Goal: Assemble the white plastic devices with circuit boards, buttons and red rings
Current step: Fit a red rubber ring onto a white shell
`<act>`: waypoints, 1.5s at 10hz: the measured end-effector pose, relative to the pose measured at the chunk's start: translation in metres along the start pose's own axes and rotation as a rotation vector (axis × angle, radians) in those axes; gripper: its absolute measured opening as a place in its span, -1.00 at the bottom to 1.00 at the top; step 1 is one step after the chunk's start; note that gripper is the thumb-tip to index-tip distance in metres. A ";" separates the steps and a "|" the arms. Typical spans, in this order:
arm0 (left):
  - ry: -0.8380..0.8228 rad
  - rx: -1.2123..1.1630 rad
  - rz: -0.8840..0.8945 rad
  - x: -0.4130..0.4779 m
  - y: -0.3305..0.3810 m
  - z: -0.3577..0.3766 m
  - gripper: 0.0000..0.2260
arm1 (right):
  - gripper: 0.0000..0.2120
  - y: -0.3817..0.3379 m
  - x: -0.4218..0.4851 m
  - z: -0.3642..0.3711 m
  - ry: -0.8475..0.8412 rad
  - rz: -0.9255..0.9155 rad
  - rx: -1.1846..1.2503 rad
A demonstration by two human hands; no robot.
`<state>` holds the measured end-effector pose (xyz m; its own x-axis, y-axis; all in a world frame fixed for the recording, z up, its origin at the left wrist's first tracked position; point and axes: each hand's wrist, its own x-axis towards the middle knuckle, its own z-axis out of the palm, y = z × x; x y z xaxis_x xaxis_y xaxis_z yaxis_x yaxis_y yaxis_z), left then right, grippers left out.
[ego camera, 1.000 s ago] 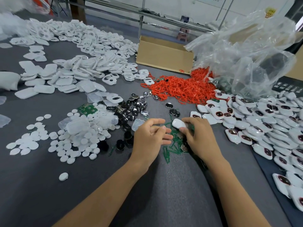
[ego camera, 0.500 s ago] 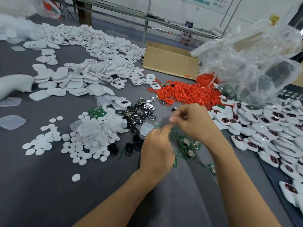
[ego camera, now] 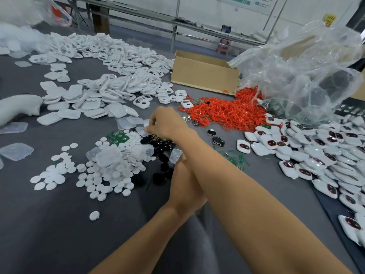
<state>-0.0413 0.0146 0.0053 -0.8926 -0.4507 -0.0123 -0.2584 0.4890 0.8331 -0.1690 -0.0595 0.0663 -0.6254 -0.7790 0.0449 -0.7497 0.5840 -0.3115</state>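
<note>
My right hand (ego camera: 167,124) reaches across to the left, its fingertips pinching a clear plastic piece (ego camera: 142,131) beside the black buttons (ego camera: 161,148). My left hand (ego camera: 184,186) lies under my right forearm, fingers hidden. A green circuit board (ego camera: 118,137) lies by the white discs (ego camera: 110,175). More green boards (ego camera: 235,158) sit to the right. White shells (ego camera: 118,89) are heaped at the back left. The red rings (ego camera: 227,113) are piled at centre back. Assembled white devices (ego camera: 316,155) cover the right side.
A cardboard box (ego camera: 203,76) stands behind the red rings, with a crumpled clear plastic bag (ego camera: 296,76) to its right. Clear lids (ego camera: 15,151) lie at the left edge. The table is covered in grey cloth (ego camera: 59,224), bare in front of the discs.
My right hand left the assembled device on the right, rose and crossed leftward over my left hand to the clear pieces. The left hand stayed near the black buttons.
</note>
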 end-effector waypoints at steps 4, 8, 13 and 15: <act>0.004 -1.242 -0.077 0.034 0.015 -0.009 -0.36 | -0.62 0.077 -0.097 -0.086 0.130 -0.373 -0.208; 0.088 -0.899 -0.021 0.029 0.016 0.000 -0.86 | -0.94 0.128 -0.091 -0.062 0.139 -0.116 0.307; 0.115 -0.836 0.020 0.032 0.013 0.007 -0.87 | -0.85 0.179 -0.053 -0.027 0.386 0.210 -0.265; 0.158 -0.819 0.040 0.032 0.009 0.005 -0.72 | -0.88 0.132 -0.107 -0.032 0.515 0.111 0.463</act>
<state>-0.0737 0.0083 0.0102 -0.8171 -0.5740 0.0527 0.1771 -0.1630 0.9706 -0.2080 0.1089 0.0509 -0.8019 -0.4462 0.3973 -0.5773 0.4074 -0.7076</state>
